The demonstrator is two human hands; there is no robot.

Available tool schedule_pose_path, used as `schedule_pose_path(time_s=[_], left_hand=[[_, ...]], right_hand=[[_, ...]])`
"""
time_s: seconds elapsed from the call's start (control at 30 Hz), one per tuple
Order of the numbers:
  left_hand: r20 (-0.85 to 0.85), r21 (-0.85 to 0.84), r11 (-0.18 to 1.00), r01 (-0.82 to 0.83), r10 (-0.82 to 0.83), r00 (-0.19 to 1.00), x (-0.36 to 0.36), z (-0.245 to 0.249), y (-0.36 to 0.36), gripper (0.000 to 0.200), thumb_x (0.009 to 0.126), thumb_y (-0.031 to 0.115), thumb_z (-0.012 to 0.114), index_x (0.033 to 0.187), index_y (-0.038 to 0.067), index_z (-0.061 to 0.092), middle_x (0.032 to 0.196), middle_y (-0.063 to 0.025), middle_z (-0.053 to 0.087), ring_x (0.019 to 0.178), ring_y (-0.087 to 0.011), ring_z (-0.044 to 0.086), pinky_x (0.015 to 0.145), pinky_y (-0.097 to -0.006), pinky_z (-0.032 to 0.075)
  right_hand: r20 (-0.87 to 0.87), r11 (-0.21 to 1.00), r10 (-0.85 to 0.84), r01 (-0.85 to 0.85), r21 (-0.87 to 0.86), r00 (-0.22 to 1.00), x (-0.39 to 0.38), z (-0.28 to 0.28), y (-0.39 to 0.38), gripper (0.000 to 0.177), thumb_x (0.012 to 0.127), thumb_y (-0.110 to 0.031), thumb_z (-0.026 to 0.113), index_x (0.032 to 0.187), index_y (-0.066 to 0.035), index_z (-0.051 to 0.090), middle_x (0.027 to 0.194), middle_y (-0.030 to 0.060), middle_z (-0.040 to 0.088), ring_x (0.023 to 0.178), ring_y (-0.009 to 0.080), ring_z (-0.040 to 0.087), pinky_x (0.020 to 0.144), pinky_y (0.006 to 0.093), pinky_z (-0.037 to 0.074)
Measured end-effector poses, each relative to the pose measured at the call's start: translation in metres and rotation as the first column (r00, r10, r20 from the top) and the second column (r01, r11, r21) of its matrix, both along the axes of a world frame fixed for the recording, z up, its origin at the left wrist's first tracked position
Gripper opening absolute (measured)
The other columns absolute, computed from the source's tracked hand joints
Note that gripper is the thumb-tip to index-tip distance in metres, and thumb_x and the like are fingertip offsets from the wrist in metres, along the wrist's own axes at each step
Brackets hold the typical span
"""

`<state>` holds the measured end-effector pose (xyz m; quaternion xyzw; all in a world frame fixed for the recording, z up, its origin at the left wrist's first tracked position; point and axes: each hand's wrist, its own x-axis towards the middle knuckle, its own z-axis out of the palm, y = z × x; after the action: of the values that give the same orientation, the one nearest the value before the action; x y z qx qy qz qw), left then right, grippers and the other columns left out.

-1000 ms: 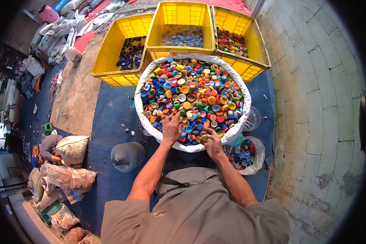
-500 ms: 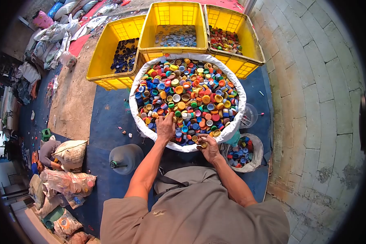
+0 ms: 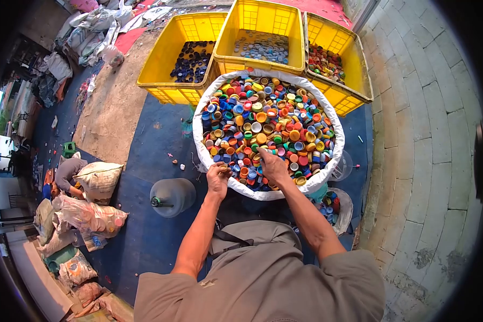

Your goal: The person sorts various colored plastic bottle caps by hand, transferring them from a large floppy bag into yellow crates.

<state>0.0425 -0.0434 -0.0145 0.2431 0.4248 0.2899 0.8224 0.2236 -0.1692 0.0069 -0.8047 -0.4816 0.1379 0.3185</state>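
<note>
A large white sack (image 3: 338, 140) with a rolled rim stands before me, full of mixed plastic bottle caps (image 3: 276, 115) in many colours. At its near left rim, my left hand (image 3: 218, 181) is closed, with a brownish bottle cap (image 3: 223, 168) between its fingertips. My right hand (image 3: 275, 169) reaches over the near rim into the pile. Its bent fingers close at a green bottle cap (image 3: 255, 148) among the others; its palm side is hidden.
Behind the sack stand three yellow crates: dark caps in the left crate (image 3: 166, 59), pale ones in the middle crate (image 3: 225, 43), red and mixed ones in the right crate (image 3: 354, 64). Nearby are a clear jug (image 3: 174, 197), a smaller sack (image 3: 346, 209), a block wall (image 3: 413, 155) and a bent-over person (image 3: 70, 174).
My left hand has drawn back from the pile to the near left rim with a cap. My right hand has moved from the near rim into the caps. The whole view has shifted.
</note>
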Motion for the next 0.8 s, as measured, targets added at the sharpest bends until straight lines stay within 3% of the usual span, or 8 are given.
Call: schedule_pose_path(time_s=[0.07,0.23,0.33,0.47,0.5,0.6,0.63,0.8], left_hand=[[0.139,-0.169,0.984,-0.057,0.081,0.987,-0.006,0.004,0.001,0.020,0.081,0.012,0.057,0.098,0.001,0.053,0.088,-0.0083,0.058,0.077,-0.0205,0.060,0.075,-0.0351,0.052],[0.055,-0.244,0.969,-0.026,0.041,0.998,-0.010,0.016,-0.001,0.010,0.083,0.018,0.060,0.081,0.009,0.058,0.071,-0.0023,0.056,0.072,-0.0169,0.058,0.072,-0.0346,0.051],[-0.075,-0.201,0.980,-0.011,-0.004,0.997,-0.008,0.015,-0.005,0.014,0.084,0.020,0.064,0.077,0.011,0.056,0.070,-0.0009,0.054,0.072,-0.0147,0.055,0.069,-0.0357,0.047],[-0.229,-0.091,0.993,0.072,-0.091,0.969,0.001,0.020,-0.012,0.015,0.084,0.021,0.068,0.082,0.012,0.056,0.070,0.0019,0.052,0.066,-0.0108,0.053,0.063,-0.0305,0.047],[-0.270,-0.068,0.993,0.097,-0.112,0.956,0.005,0.023,-0.014,0.018,0.084,0.022,0.070,0.087,0.012,0.056,0.069,0.0030,0.052,0.062,-0.0079,0.052,0.056,-0.0251,0.045],[-0.302,0.030,0.976,0.214,-0.196,0.933,0.018,0.024,-0.015,0.020,0.083,0.023,0.073,0.089,0.012,0.057,0.069,0.0031,0.053,0.060,-0.0062,0.052,0.052,-0.0219,0.044],[-0.297,0.065,0.969,0.237,-0.208,0.932,0.023,0.024,-0.016,0.022,0.082,0.023,0.074,0.089,0.009,0.058,0.069,0.0026,0.054,0.059,-0.0049,0.052,0.049,-0.0200,0.042],[-0.373,0.290,0.877,0.383,-0.264,0.889,0.066,0.017,-0.013,0.026,0.082,0.023,0.074,0.092,0.002,0.062,0.077,-0.0015,0.062,0.064,-0.0068,0.054,0.057,-0.0201,0.043]], right_hand=[[0.047,0.996,0.045,-0.041,-0.080,0.998,0.003,-0.002,0.007,0.039,0.082,-0.006,0.054,0.121,-0.009,0.053,0.087,0.0182,0.066,0.078,0.0358,0.064,0.064,0.0463,0.050],[0.099,0.986,0.085,-0.070,-0.149,0.991,0.004,-0.025,0.012,0.045,0.080,-0.007,0.055,0.125,-0.011,0.051,0.081,0.0176,0.066,0.071,0.0370,0.064,0.058,0.0485,0.049],[0.069,0.984,0.048,-0.035,-0.177,0.996,0.001,-0.022,0.012,0.045,0.080,-0.007,0.056,0.125,-0.012,0.051,0.083,0.0179,0.066,0.073,0.0365,0.065,0.061,0.0481,0.050],[-0.008,0.994,-0.006,0.005,-0.112,1.000,-0.002,-0.019,0.007,0.047,0.080,-0.007,0.059,0.126,-0.012,0.051,0.086,0.0181,0.067,0.080,0.0357,0.065,0.067,0.0467,0.051],[-0.048,0.988,-0.020,0.012,-0.151,0.999,-0.002,-0.021,0.006,0.048,0.079,-0.008,0.063,0.126,-0.011,0.052,0.089,0.0175,0.067,0.083,0.0348,0.065,0.069,0.0448,0.051],[-0.132,0.998,-0.044,0.039,-0.047,0.990,-0.004,-0.017,-0.005,0.047,0.079,-0.011,0.066,0.124,-0.010,0.053,0.091,0.0164,0.068,0.084,0.0348,0.066,0.069,0.0444,0.051],[-0.088,0.997,-0.045,0.039,-0.063,0.995,-0.006,-0.010,-0.011,0.046,0.078,-0.009,0.068,0.123,-0.008,0.055,0.090,0.0154,0.069,0.083,0.0312,0.067,0.069,0.0399,0.052],[-0.591,0.961,-0.210,0.276,0.022,0.779,-0.014,0.003,-0.036,0.047,0.079,-0.003,0.067,0.124,-0.008,0.055,0.088,0.0099,0.071,0.086,0.0253,0.069,0.075,0.0322,0.054]])
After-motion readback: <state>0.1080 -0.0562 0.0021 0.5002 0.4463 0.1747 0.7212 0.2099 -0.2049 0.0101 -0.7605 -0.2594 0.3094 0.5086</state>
